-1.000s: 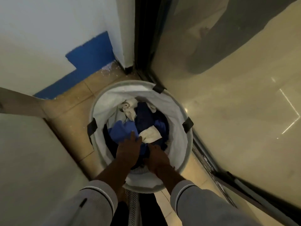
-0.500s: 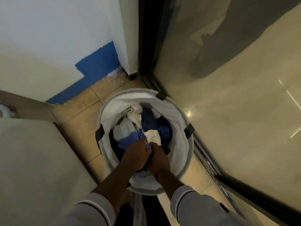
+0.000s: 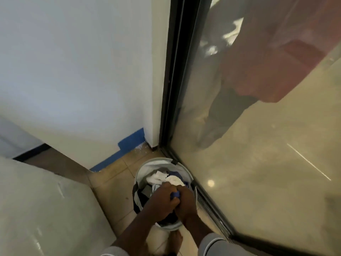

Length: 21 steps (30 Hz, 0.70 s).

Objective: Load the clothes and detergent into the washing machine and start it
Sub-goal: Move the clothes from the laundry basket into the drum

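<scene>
Clothes (image 3: 175,195) bunched up, gripped between left hand (image 3: 162,200), right hand (image 3: 186,201)

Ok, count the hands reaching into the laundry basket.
2. The left hand is in the laundry basket, the right hand touching it, nearer the glass door; both grip clothes.

Tiled floor (image 3: 112,183) bears a laundry basket (image 3: 147,166) (round).

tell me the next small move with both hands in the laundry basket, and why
Probably lift the blue garment straight up out of the laundry basket. The left hand and right hand both grip it, bunched between them, on top of the pile beside loose white clothes.
</scene>
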Motion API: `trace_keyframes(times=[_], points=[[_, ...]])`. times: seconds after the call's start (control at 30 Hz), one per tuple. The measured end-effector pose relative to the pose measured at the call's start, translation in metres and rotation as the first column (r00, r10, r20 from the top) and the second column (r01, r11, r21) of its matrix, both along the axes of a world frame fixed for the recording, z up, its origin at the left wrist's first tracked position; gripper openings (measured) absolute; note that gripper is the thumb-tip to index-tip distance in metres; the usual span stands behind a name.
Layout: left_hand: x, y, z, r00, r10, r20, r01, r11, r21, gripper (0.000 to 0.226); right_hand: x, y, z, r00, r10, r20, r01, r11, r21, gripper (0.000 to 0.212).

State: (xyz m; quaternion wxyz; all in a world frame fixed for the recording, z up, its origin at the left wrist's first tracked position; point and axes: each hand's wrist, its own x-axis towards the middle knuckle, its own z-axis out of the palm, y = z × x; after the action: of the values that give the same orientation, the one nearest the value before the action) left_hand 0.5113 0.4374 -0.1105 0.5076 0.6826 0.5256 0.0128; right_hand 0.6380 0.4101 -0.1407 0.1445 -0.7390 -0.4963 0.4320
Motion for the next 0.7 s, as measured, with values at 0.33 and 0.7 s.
trace_keyframes(times=[0.33, 0.7], points=[[-0.043, -0.011, 0.127, 0.982, -0.019, -0.189, 0.044, 0.991, 0.129, 0.103, 0.005, -0.006, 0.210, 0.973, 0.189, 0.132, -0.211, 0.962, 0.173, 0.024], [-0.028, -0.030, 0.226, 0.960, 0.191, 0.203, -0.256, 0.894, 0.367, 0.095, 0.027, -0.016, 0.310, 0.965, 0.261, 0.004, -0.217, 0.793, 0.569, 0.065]])
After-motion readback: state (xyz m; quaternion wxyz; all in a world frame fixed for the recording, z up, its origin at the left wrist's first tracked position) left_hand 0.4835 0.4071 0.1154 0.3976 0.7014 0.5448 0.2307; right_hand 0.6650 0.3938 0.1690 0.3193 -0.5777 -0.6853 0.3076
